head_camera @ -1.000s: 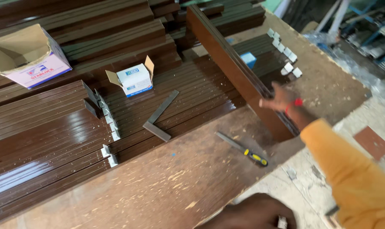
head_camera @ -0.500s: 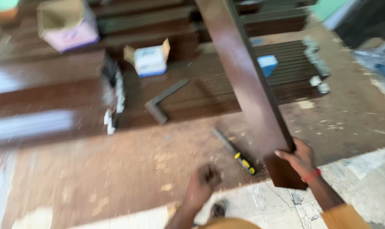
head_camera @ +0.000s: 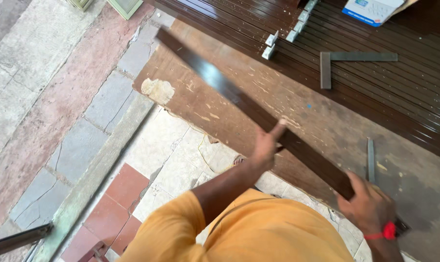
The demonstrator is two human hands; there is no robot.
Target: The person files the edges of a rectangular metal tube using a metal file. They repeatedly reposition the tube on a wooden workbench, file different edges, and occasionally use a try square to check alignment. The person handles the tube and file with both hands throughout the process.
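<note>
Long dark-brown glossy strip (head_camera: 239,104), slanted, in left hand (head_camera: 264,148) and right hand (head_camera: 370,208) grip.

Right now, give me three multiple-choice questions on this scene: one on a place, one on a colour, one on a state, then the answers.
1. Where does the metal square lie?
A. on the dark brown strips
B. on the floor tiles
C. in the box

2. What colour is the band on the right wrist?
A. blue
B. red
C. white

3. How is the long brown strip held?
A. flat on the bench, untouched
B. by the right hand alone
C. by both hands, slanting over the bench

Answers: 1 A, it rests on the stacked strips at upper right. 2 B, a red band shows by the right hand. 3 C, the left hand grips its middle and the right hand its near end.
</note>
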